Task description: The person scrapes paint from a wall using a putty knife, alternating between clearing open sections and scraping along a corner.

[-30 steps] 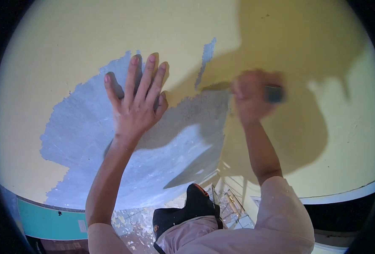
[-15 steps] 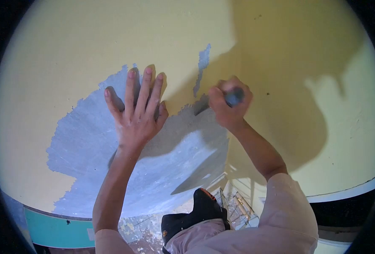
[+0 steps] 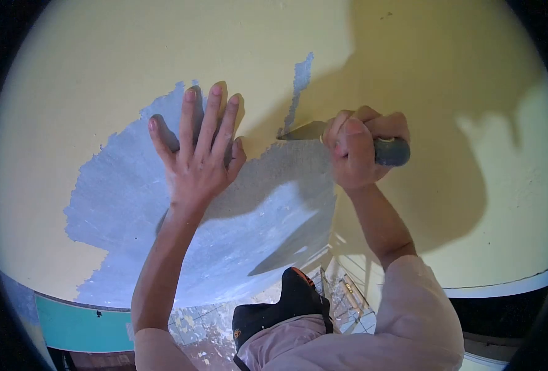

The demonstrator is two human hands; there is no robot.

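Note:
My left hand (image 3: 203, 157) lies flat on the wall with its fingers spread, holding nothing. It rests partly on the bare grey patch (image 3: 128, 185) and partly on the yellow paint (image 3: 261, 55). My right hand (image 3: 363, 145) is wrapped round the dark handle of a scraper (image 3: 306, 131). The blade points left and lies against the paint's ragged edge, just under a narrow grey strip (image 3: 300, 80) of stripped wall. Most of the handle is hidden in my fist; its rounded end sticks out on the right.
Paint flakes litter the tiled floor (image 3: 193, 328) below. A black bag or pouch (image 3: 295, 303) hangs at my front. At the lower left is a teal panel (image 3: 82, 324). The wall corner is to the right, and a white ledge (image 3: 509, 285) runs at the lower right.
My right hand has turned and moved slightly right, so the scraper now lies more level. Its blade has shifted up along the paint edge. My left hand stays flat on the wall.

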